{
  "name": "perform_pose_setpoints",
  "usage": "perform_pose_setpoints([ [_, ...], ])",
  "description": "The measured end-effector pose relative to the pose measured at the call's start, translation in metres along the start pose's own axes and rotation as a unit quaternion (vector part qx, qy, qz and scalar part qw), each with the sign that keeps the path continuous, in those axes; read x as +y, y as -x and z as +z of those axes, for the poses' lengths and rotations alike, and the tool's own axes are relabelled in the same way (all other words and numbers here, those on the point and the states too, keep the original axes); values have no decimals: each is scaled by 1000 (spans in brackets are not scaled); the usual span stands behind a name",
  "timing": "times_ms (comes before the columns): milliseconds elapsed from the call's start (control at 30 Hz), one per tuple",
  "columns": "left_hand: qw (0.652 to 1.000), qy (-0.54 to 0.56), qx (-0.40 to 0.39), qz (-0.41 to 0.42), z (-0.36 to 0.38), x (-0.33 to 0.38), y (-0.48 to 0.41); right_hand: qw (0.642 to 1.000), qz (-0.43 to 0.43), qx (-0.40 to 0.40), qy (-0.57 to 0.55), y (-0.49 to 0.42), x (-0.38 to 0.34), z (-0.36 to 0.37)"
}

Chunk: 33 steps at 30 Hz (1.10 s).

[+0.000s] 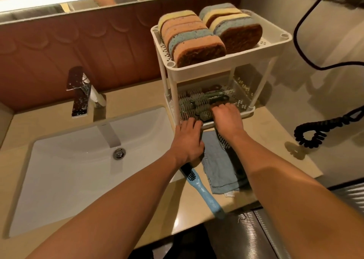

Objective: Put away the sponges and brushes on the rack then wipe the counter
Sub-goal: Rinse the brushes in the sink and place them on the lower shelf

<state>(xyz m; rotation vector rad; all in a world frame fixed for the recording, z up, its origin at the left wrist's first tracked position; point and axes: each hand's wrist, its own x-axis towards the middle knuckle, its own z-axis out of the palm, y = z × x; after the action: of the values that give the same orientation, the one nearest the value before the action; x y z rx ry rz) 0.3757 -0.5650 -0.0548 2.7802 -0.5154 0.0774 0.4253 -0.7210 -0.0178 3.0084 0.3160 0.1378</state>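
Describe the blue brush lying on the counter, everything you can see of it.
The blue brush has a long, slim, light blue handle that looks like plastic, and dark bristles toward its far end. It lies flat on the beige counter, slanting between the sink and a blue cloth, its handle tip at the counter's front edge. The left hand covers its head end; whether it grips cannot be told.

Sponges (193, 38) above brushes (194, 103), sink (69, 170) left.
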Motion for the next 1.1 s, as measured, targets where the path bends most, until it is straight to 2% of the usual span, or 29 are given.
perform_pose_setpoints([
  [367, 1000, 11, -3, -1, 1, -1, 1, 995, 50, 4, -83, -15, 4, 6],
  [933, 999, -14, -43, -28, 0, 8, -1, 996, -11, -37, -83, -13, 7, 8],
  [1100, 998, -33, -44, -30, -5, 15, 1, 994, -13, 2, -105, 5, 15, -1],
])
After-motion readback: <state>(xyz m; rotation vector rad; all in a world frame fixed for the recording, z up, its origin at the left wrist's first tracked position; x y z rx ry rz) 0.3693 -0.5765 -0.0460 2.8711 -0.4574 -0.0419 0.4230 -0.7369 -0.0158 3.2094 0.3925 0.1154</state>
